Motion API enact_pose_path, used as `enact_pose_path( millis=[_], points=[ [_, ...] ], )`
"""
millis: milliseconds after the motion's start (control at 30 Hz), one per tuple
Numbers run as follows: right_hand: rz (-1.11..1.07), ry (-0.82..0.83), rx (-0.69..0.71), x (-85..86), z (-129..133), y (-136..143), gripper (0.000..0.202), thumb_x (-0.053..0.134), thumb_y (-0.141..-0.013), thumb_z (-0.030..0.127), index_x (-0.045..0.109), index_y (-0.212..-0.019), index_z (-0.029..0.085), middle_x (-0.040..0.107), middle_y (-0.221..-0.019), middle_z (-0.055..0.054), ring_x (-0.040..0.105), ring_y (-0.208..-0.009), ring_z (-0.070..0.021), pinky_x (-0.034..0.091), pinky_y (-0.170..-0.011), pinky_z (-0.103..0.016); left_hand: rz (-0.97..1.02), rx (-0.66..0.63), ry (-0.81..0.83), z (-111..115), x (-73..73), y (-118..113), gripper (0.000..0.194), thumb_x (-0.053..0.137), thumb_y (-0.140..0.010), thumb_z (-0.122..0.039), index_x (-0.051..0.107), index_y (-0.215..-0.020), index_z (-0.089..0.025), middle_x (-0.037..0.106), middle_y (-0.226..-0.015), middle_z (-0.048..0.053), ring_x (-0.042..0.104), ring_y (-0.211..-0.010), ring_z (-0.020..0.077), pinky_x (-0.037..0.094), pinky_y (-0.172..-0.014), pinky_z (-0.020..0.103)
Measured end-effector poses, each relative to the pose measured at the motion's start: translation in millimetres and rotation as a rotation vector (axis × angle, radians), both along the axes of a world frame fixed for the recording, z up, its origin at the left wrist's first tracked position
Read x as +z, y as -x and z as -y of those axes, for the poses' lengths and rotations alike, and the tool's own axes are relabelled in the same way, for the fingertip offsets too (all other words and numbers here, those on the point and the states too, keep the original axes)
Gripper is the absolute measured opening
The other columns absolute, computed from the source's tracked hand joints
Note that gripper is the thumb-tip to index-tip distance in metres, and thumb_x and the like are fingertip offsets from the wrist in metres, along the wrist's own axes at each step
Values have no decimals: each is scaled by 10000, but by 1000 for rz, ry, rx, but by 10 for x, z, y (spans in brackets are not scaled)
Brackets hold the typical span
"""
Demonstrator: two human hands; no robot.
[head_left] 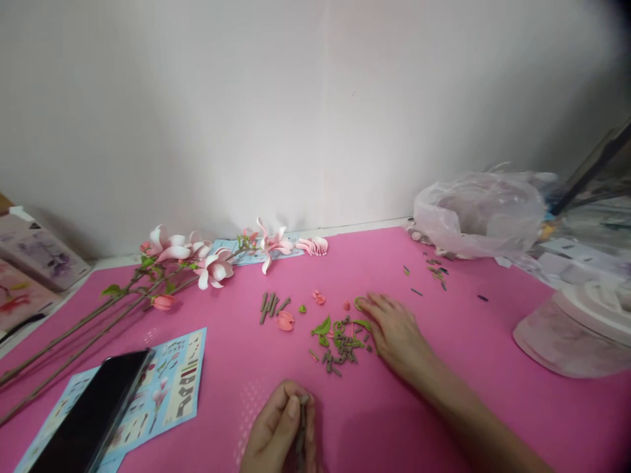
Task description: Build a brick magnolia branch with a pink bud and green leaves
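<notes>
Gripping the brown stem piece [302, 424], the left hand [279, 430] is at the bottom edge of the view, its thumb and fingers clamped on the part. The lower end of the piece is obscured by the fingers and the frame edge; only the upper end and part of the shaft are exposed. The long axis runs away from the person, near the vertical of the view, with the upper end directed toward the wall [315, 118]. The part is located on the near side of the loose pile [340, 345], between the printed sheet [185, 374] and the right forearm. The right hand [394, 332] is palm down on the pink mat [221, 368], at the right edge of the pile, fingertips at a green curved piece [358, 303]. Its fingers lie close together; whether they grip that piece cannot be determined. The phone [93, 414] covers part of the sheet; the tub [566, 335] is cut off at right.
</notes>
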State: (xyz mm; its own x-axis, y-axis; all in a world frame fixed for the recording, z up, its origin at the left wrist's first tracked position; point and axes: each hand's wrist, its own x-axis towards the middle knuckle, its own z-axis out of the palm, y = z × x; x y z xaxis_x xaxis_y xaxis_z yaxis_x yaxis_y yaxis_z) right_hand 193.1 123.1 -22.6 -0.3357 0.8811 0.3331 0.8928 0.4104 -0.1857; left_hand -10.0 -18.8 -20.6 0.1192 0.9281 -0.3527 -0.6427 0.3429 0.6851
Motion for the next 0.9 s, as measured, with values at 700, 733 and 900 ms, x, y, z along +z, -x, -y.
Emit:
enact_pose_path(
  millis=[700, 733, 900],
  points=[
    [-276, -13, -8, 108, -43, -16, 228, 512, -880, 325, 698, -899, 195, 719, -903, -65, 625, -853, -251, 479, -752, -387, -11, 73, -213, -72, -172, -46, 309, 590, -812, -462, 525, -770, -163, 547, -531, -54, 459, -307, 51, 339, -320, 152],
    [-319, 6, 11, 139, -7, 5, 230, 499, -891, 333, 688, -910, 203, 714, -910, -55, 628, -856, -230, 486, -744, -358, -5, 75, -210, -73, -172, -48, 313, 581, -816, -466, 526, -765, -162, 546, -528, -52, 458, -306, 55, 362, -322, 162],
    [-538, 234, 392, 295, 207, 159, 188, 487, -905, 263, 660, -880, 192, 679, -858, -52, 614, -801, -179, 479, -724, -304, 38, 90, -203, -73, -192, -47, 286, 564, -835, -435, 553, -789, -153, 549, -537, -41, 442, -330, 60, 418, -356, 197]
  ],
)
